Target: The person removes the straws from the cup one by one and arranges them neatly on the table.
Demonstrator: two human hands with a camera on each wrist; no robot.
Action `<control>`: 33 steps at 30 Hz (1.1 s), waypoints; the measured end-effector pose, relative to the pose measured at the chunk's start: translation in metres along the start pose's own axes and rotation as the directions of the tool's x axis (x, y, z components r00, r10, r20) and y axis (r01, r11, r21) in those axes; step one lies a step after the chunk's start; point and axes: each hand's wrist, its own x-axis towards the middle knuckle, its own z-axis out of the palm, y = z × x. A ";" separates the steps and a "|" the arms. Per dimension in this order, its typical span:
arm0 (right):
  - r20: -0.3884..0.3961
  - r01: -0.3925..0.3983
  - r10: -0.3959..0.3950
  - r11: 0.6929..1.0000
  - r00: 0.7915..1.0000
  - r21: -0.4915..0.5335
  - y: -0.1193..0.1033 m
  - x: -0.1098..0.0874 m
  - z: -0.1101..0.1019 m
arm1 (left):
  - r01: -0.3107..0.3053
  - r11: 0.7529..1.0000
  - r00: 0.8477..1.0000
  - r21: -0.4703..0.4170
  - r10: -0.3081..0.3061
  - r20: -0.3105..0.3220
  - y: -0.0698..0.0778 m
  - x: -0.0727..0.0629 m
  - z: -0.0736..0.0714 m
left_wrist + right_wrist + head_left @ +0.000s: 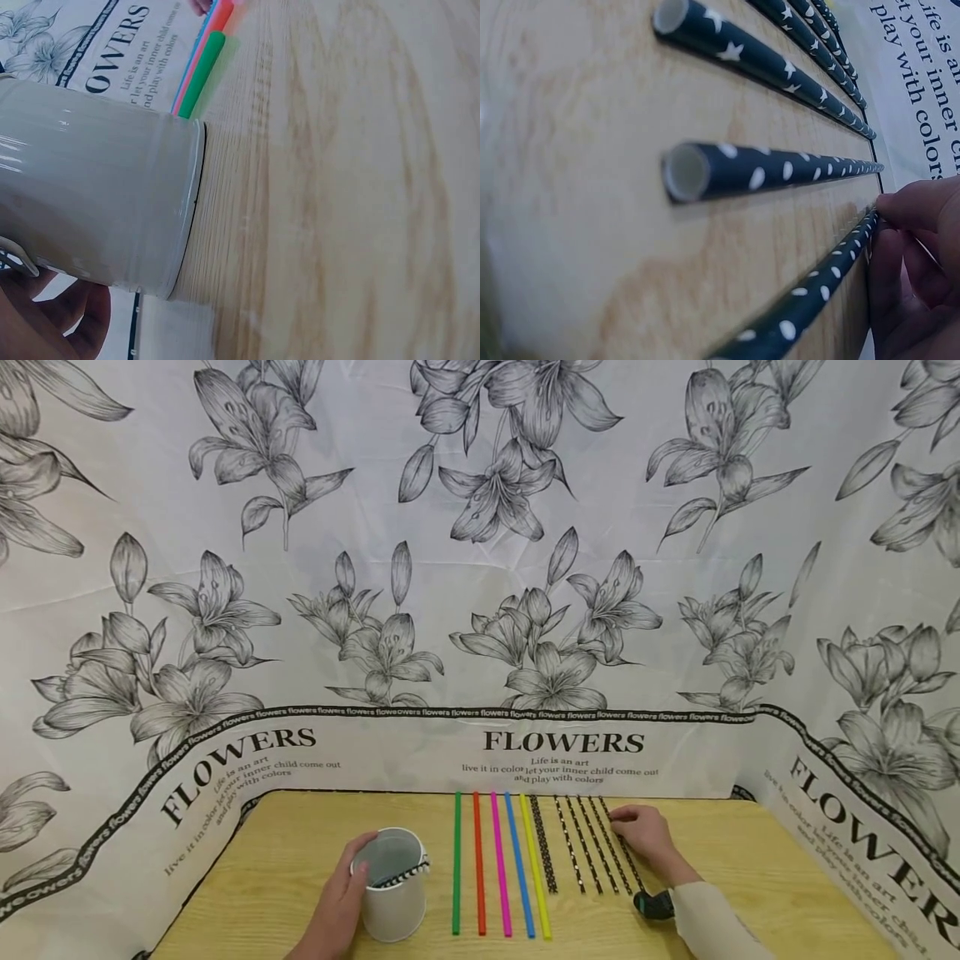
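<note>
On the left, my left hand [341,889] grips a white metal pail [395,914], with the thumb at its rim and fingers around the side. A black-and-white striped piece [401,875] runs along the pail's near rim. In the left wrist view the pail [97,180] appears sideways, its base close over the table. At the right end of a row of straws, my right hand [647,835] pinches the far end of a black straw with white dots [810,300]. That straw lies slantwise beside another dotted straw [772,171], apart from it at the near end.
Green [457,868], red [479,868], pink [502,868], blue [520,868] and yellow [536,868] straws lie side by side. Several black patterned straws [570,843] continue the row rightward. A flower-printed cloth [562,752] stands behind the wooden table [277,860].
</note>
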 end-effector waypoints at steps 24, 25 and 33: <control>-0.052 -0.100 0.124 0.938 0.991 0.333 -0.059 -0.017 0.001 | 0.032 0.999 0.999 0.017 -0.032 0.015 0.003 0.002 -0.001; -0.044 -0.093 0.115 0.934 0.992 0.346 -0.070 -0.022 0.004 | 0.028 0.999 1.000 0.022 -0.029 0.010 0.004 0.002 -0.001; 0.119 0.023 -0.085 0.892 0.989 0.451 -0.152 -0.068 0.034 | 0.020 0.999 1.000 0.028 -0.021 0.003 0.007 -0.001 -0.002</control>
